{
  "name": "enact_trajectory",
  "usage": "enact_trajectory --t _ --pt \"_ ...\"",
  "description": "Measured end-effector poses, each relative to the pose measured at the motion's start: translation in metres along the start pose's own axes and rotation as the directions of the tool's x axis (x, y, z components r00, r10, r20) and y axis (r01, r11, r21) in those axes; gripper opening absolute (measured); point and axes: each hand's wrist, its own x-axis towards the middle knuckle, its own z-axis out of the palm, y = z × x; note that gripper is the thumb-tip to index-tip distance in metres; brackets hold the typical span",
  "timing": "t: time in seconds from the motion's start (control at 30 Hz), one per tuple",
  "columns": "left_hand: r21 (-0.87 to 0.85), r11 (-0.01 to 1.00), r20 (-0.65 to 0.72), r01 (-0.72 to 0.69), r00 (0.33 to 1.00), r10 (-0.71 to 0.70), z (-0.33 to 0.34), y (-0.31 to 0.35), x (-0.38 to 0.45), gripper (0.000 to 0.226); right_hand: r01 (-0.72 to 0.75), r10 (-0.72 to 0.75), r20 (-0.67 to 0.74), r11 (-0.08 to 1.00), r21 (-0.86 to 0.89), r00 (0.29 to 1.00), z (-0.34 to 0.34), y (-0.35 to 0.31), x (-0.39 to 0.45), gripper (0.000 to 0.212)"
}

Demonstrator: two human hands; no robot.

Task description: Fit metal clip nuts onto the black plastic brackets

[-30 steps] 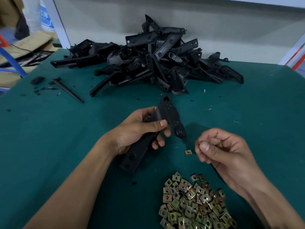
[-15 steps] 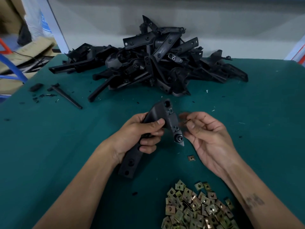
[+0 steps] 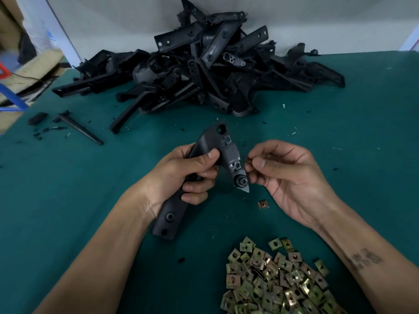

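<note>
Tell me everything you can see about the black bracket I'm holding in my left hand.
The black bracket is a long, bent piece that looks like matte moulded plastic. Its wide lower end shows two round holes and lies near or on the green table. The upper part has a round hole at the top, two small square clip seats and a round boss above a pale pointed tip. The left hand grips its middle. The right hand pinches a clip nut beside the lower seat, not yet fitted.
</note>
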Motion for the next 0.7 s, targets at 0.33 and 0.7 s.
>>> enact_trajectory --t 0.33,0.7 --pt "-0.001 1.000 0.000 0.007 1.000 -0.007 0.0005 -0.0011 0.0022 0.028 0.019 -0.018 -0.038 1.000 0.021 0.999 0.0044 -0.0009 -0.0014 0.017" --pt "0.012 1.000 0.006 0.000 1.000 0.000 -0.0013 -0.0020 0.0037 0.026 0.021 -0.019 -0.046 0.999 0.034 0.999 0.0077 -0.0031 -0.0065 0.022"
